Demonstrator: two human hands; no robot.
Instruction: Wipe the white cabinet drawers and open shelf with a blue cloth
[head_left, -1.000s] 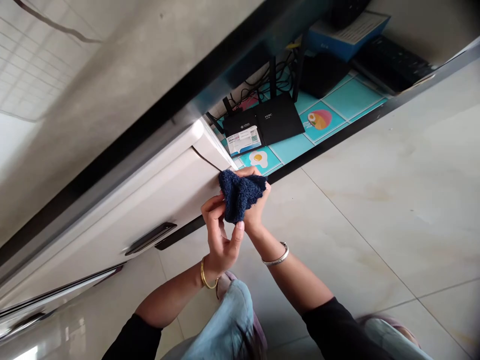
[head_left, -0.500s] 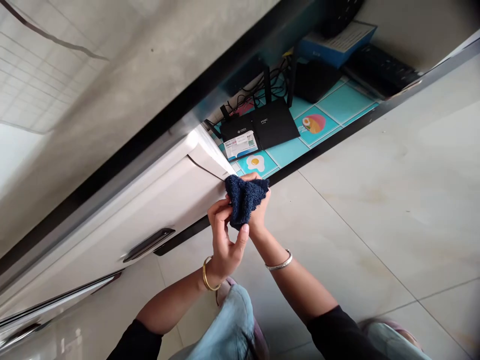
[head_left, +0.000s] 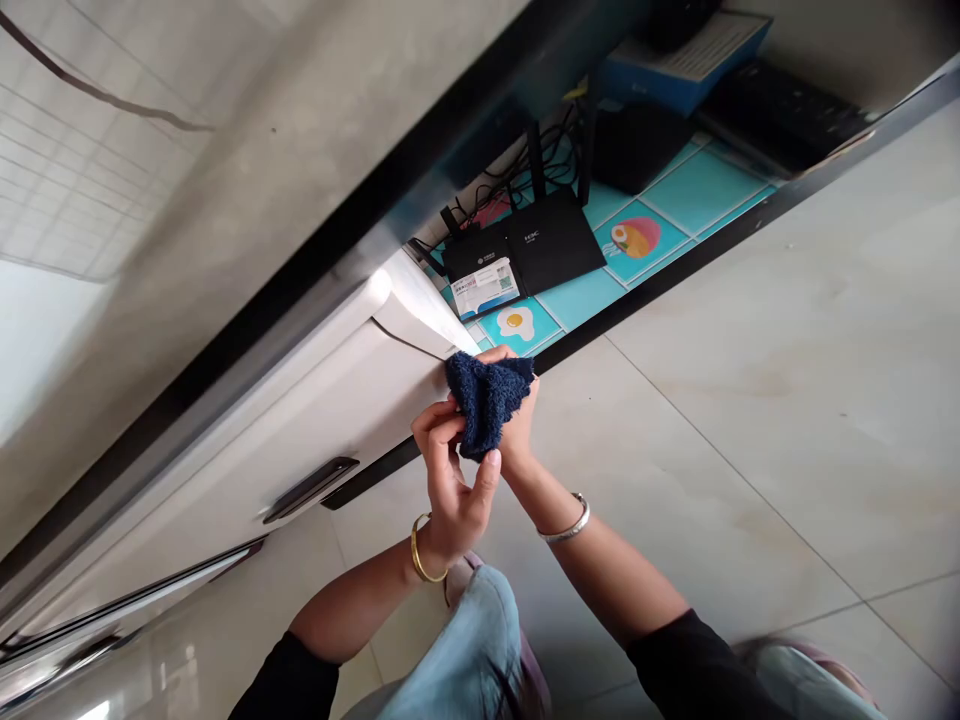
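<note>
A dark blue fluffy cloth (head_left: 486, 395) is bunched up between my two hands, beside the corner of the white drawer front (head_left: 352, 390). My left hand (head_left: 454, 485), with a gold bangle at the wrist, has its bent fingers and thumb on the cloth's lower left edge. My right hand (head_left: 519, 428) lies behind the cloth and grips it from the right; the cloth covers most of its fingers. A silver bangle sits on the right wrist.
An open shelf (head_left: 589, 300) with a teal tile-pattern lining runs beyond my hands. On it stand a black router (head_left: 559, 245), tangled cables (head_left: 517, 175), a blue box (head_left: 660, 85) and a dark keypad-like object (head_left: 780, 115). A dark handle (head_left: 311, 490) juts from the drawer.
The view has shifted slightly, so the cabinet and floor appear a little displaced. My hands keep nearly the same hold on the cloth.
</note>
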